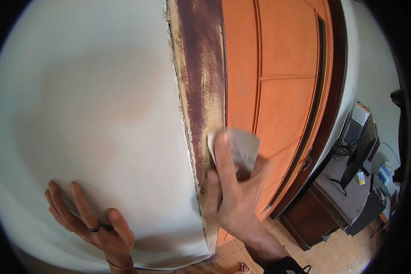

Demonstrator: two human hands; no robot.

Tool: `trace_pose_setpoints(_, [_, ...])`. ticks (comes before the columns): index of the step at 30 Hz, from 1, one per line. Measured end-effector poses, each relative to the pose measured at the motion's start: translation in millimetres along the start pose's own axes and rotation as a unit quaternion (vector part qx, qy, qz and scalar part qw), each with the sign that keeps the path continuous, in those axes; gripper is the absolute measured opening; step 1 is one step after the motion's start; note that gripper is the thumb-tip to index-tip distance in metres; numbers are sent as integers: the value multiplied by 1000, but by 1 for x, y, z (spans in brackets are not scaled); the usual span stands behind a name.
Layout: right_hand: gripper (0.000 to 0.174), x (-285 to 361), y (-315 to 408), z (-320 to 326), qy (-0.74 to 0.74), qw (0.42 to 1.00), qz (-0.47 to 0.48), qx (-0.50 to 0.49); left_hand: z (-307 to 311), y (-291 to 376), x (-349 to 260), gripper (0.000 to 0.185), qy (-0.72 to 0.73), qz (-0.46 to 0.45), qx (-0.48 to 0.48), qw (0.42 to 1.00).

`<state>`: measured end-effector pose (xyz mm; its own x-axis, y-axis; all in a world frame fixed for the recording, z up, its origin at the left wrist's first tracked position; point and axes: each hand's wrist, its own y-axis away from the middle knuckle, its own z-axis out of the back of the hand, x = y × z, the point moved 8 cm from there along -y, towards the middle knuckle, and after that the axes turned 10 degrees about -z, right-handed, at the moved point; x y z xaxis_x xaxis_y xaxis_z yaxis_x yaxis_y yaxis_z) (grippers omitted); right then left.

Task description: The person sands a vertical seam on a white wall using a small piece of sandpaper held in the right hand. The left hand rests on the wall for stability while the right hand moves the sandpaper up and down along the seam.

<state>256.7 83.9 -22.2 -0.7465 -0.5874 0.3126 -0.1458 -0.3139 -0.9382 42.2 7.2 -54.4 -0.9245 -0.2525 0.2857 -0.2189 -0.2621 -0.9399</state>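
My right hand [238,188] grips a folded sheet of sandpaper [245,145] with printing on its back. The sheet lies against a wooden door frame [200,85], whose dark brown finish is worn through to pale patches. Slightly blurred, the hand covers the lower part of the frame. My left hand [92,219], with a dark ring on one finger, rests with spread fingers against the white wall [106,137] left of the frame. Nothing is held in it.
An orange panelled door [284,102] adjoins the frame on the right. Beyond it stands a wooden desk [308,219] bearing a monitor [359,157] and tangled cables [342,150]. Below are the tiled floor [274,236] and a bare foot [244,268]. Crumbled plaster edges the wall beside the frame.
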Motion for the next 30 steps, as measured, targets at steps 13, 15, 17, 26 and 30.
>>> trace_pose_setpoints(13, [62, -3, -1, 0, -20, 999, 26, 8, 1, 0, -2, 59, 11, 15, -8, 1000])
trace_pose_setpoints(15, [62, 1, -5, 5, 12, 998, 45, -30, 2, -1, -2, 59, 15, 14, -8, 1000])
trace_pose_setpoints(17, [61, 1, -14, 5, 19, 998, 42, -41, 2, 0, -2, 59, 14, 21, -6, 1000])
trace_pose_setpoints(26, [64, -2, -1, 1, -21, 1000, 23, -3, 2, 1, -1, 59, 2, 6, -8, 1000])
trace_pose_setpoints(30, [66, 0, -15, 5, -2, 1000, 21, -20, 4, -1, -1, 58, 11, 7, -14, 1000])
